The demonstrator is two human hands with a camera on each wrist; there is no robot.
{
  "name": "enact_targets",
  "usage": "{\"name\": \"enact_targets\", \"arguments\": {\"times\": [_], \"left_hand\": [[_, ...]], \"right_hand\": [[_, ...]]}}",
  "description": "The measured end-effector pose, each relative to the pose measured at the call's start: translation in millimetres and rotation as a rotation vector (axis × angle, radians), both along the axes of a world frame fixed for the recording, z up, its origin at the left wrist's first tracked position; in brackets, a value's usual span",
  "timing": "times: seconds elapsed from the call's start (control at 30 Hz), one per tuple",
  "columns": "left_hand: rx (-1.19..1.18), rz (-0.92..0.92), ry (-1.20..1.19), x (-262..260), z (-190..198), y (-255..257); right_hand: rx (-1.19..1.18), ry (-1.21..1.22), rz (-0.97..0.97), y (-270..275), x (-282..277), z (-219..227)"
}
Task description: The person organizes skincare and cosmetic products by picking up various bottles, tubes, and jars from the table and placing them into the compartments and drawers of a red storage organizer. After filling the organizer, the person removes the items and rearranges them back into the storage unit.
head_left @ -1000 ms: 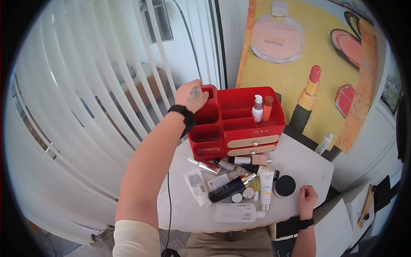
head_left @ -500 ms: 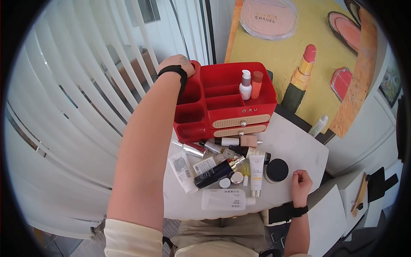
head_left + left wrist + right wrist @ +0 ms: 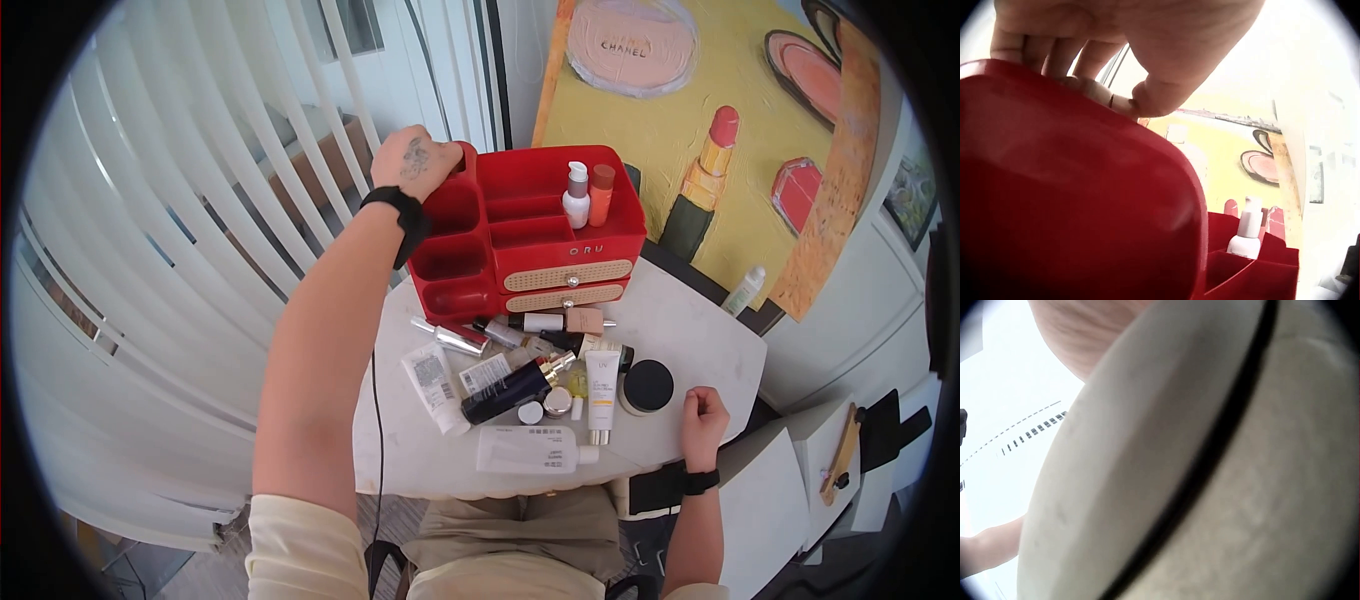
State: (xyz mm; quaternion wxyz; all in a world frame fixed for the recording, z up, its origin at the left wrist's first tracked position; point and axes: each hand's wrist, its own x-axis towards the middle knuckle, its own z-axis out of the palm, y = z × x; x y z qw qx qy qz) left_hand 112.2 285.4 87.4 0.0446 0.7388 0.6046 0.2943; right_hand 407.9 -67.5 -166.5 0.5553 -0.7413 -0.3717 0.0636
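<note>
head view: white vertical blinds [image 3: 215,230] fill the left side; a yellow cosmetics painting [image 3: 640,130] stands upper right, with a lipstick on it. white table [image 3: 715,320] between and below, near edge curved.

red oru cosmetics organizer [image 3: 535,257] sits at the table's far left part, both drawers pushed in, round knobs facing the near side.

left hand [image 3: 415,163] at the organizer's rear left corner, fingers hooked over the rim and gripping it; the left wrist view has fingers behind the rim, thumb close against the index finger. right hand [image 3: 705,425] rests by the table's right edge, fingers loosely curled, nothing seen in them; its wrist view is mostly blurred table edge, finger detail hidden.

on the table, in front of the organizer: clear bottle [image 3: 528,450] on its side nearest the edge, cap to the right. dark blue pump bottle [image 3: 508,393] lies slanted behind it, gold neck up and right. white uv tube [image 3: 601,385] just right. black-lidded jar [image 3: 647,386] between tube and right hand. white pump bottle [image 3: 576,205] and orange bottle [image 3: 601,195] upright, side by side, in the organizer's right compartment. smallest noted: two small round pots [image 3: 557,401] beside the blue bottle.
</note>
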Motion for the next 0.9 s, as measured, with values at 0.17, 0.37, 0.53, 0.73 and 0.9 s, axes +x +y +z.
{"name": "enact_targets", "arguments": {"times": [0.17, 0.37, 0.53, 0.73, 0.9], "left_hand": [[0.34, -0.13, -0.365, -11, -8, -19], [0.085, -0.684, -0.328, -12, -51, -100], [-0.048, -0.858, 0.018, 3, -113, -122], [-0.052, -0.78, 0.076, 0, -143, -116], [-0.068, -0.676, 0.081, -23, -135, -128]], "right_hand": [[-0.013, 0.013, 0.005, -1, 1, -1], [0.006, -0.012, 0.001, -1, 1, -3], [-0.019, -0.001, 0.004, -1, 2, -3], [-0.015, 0.021, 0.003, -1, 4, -5], [0.01, 0.04, 0.005, -1, 6, -5]]}}
